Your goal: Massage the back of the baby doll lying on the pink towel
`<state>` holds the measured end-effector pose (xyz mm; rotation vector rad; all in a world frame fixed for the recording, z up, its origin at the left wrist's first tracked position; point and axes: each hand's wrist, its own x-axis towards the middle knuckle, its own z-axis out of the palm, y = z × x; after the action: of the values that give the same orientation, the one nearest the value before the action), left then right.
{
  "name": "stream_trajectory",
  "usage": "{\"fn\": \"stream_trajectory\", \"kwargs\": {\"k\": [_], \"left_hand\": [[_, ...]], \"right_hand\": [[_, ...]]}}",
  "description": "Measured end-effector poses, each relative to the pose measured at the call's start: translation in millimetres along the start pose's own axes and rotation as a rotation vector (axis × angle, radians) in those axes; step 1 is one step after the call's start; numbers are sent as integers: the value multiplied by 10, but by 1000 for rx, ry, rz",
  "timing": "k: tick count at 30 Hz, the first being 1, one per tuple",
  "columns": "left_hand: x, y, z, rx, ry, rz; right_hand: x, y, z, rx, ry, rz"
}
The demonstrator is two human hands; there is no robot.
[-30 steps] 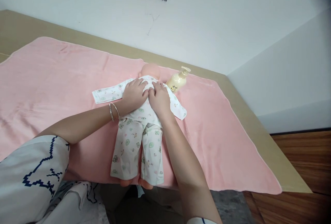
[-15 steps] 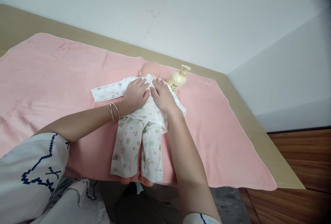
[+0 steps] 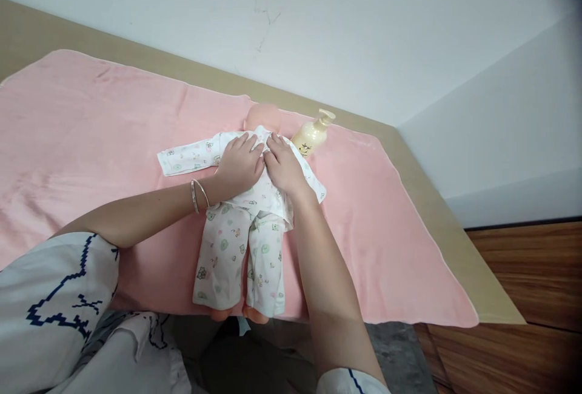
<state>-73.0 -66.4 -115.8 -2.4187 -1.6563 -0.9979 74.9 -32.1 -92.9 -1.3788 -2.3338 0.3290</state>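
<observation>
A baby doll in white printed pyjamas lies stretched out on a pink blanket, head toward the wall and feet at the near edge. My left hand rests flat on the left side of the pyjama top, fingers extended. Beside it, my right hand lies flat on the upper right of the same top, fingers pointing to the doll's head. Printed pyjama trousers cover the legs. Part of the chest is hidden under my hands.
A cream pump bottle lies tilted on the blanket just right of the doll's head. The tan table top shows around the blanket, against a white wall. Brown wooden panels stand at the lower right.
The view has shifted slightly, so everything sits a little higher and further left. Both hands remain on the doll's top, with hardly any movement over it.
</observation>
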Motion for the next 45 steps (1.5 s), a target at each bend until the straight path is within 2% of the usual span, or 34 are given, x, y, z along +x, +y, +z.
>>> {"fn": "stream_trajectory", "kwargs": {"k": [3, 8, 11, 14, 20, 24, 27, 29, 33, 36, 41, 43, 45], "left_hand": [[31, -32, -22, -17, -8, -16], [182, -215, -19, -82, -103, -73], [205, -289, 51, -139, -66, -137], [167, -306, 132, -164, -25, -161], [115, -300, 202, -189, 108, -135], [108, -310, 213, -204, 140, -147], [99, -311, 223, -207, 162, -156], [92, -312, 234, -212, 173, -180], [85, -318, 260, -225, 175, -203], [84, -323, 271, -220, 197, -184], [79, -328, 281, -218, 228, -163], [78, -329, 287, -221, 232, -154], [78, -327, 290, -217, 236, -147]], "right_hand": [[1, -21, 27, -17, 11, 41], [-96, -292, -53, -128, 10, 77], [-141, -407, -121, -160, 16, 80], [-118, -338, -125, -99, 1, 87], [-32, 6, -121, 59, -9, 86], [-64, -55, -227, 59, 127, 103], [-67, -130, -187, 38, 245, 73], [-46, -122, -81, 22, 236, 44], [-4, -12, 109, 75, 106, 37], [-19, 16, 81, 141, 131, 15], [-65, -83, -50, 90, 311, -2], [-58, -91, -20, 62, 296, -4], [-42, -68, 45, 62, 195, 4]]}}
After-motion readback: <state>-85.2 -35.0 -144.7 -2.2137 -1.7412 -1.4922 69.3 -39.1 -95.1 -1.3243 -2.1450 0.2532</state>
